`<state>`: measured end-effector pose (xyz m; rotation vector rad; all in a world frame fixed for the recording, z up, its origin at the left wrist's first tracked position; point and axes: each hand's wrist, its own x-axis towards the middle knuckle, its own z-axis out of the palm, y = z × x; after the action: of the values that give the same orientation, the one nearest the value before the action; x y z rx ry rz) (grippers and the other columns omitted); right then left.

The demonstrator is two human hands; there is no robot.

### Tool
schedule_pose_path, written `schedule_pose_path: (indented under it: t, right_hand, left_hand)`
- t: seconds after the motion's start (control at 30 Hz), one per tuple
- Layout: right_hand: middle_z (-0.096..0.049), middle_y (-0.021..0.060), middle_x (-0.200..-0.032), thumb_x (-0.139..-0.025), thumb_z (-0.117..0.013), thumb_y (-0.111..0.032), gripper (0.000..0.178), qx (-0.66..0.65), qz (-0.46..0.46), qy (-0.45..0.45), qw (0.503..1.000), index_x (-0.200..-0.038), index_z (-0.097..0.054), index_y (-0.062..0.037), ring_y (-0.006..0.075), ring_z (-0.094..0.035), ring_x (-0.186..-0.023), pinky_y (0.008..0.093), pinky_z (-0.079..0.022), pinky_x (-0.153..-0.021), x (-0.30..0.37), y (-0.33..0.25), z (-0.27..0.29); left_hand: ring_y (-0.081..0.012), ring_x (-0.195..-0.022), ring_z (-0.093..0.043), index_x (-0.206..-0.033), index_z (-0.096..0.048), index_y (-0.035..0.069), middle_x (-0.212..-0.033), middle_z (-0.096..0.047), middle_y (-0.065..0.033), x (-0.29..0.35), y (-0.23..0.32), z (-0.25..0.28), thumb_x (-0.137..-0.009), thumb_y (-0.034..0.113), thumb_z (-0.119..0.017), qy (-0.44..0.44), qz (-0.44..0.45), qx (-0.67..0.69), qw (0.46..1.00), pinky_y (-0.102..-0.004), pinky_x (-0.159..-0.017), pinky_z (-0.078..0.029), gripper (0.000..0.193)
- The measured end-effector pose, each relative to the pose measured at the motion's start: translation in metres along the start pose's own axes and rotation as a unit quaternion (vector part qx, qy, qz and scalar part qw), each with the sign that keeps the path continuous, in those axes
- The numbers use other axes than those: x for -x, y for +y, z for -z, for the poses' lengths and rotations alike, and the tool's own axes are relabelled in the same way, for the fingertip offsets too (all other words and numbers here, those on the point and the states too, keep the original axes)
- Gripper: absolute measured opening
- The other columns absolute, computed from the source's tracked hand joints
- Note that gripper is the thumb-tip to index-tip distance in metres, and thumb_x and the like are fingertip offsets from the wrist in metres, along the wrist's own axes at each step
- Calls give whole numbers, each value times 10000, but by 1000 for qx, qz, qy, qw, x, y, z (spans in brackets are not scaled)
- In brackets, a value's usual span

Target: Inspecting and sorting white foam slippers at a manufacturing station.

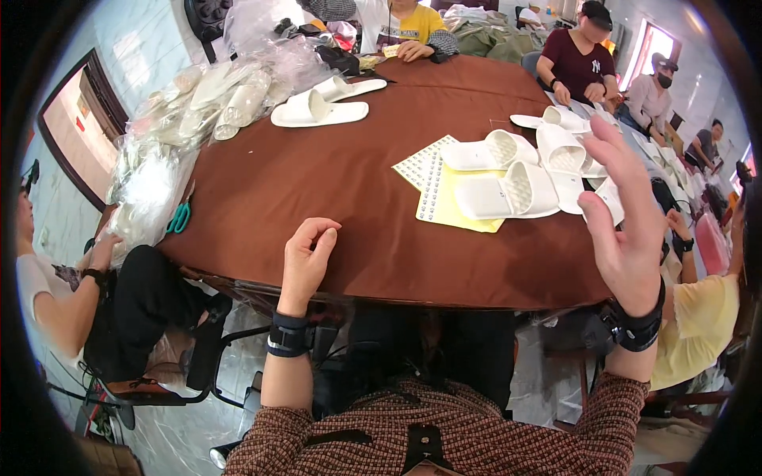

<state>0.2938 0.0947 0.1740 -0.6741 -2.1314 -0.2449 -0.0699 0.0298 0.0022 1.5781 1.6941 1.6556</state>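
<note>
My left hand (pixel 309 252) is at the near edge of the brown-covered table, its fingers curled in and nothing seen in them. My right hand (pixel 631 218) is raised at the right, thumb and fingers apart, holding nothing. It covers part of a group of white slippers. Beside it lie a white slipper (pixel 516 193) and, farther back, another slipper (pixel 490 151), both partly on yellow sticker sheets (pixel 460 208) with rows of small labels. One more slipper (pixel 562 155) lies close to my right fingers, overlapping others.
White slippers (pixel 317 111) lie at the far left of the table (pixel 381 159). Plastic-bagged slippers (pixel 214 99) are heaped by the left edge, near teal-handled scissors (pixel 179 217). A person (pixel 63 293) sits at the left; others sit across and to the right.
</note>
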Motion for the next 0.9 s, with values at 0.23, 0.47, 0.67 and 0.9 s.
schedule_pose_path:
  t: [0.23,0.47,0.67,0.9]
  right_hand:
    - [-477,229,-1429,-899,-538,2,453,-76,18,-4,997,-1349,-498,34,334,-432,-1359,439,-304,-1131,-5,-11,14]
    - [-464,279,-1409,-947,-497,-75,480,-262,81,31,961,-1398,-407,66,352,-440,-1336,463,-325,-1113,3,-14,36]
    - [-473,274,-1396,-951,-497,-82,480,-331,59,115,935,-1398,-406,66,342,-448,-1314,455,-332,-1101,24,-6,48]
    - [-483,268,-1380,-955,-496,-91,480,-331,27,163,929,-1399,-405,65,331,-457,-1287,445,-340,-1087,42,6,55]
  left_hand:
    - [-92,-801,-550,-988,-652,-8,-893,-630,-21,1,1,1,-929,64,-596,-2,0,-9,1000,-236,-738,-450,109]
    - [-84,-853,-566,-1010,-657,-14,-953,-648,-17,-2,22,3,-944,56,-579,-40,32,18,999,-228,-768,-452,124]
    - [-198,-961,-603,-1012,-629,-63,-1035,-650,-128,13,114,13,-881,44,-512,-91,-53,27,994,-308,-869,-466,205]
    - [-281,-776,-626,-860,-586,77,-890,-659,-155,10,191,25,-944,440,-575,-141,-373,197,896,-408,-683,-534,373]
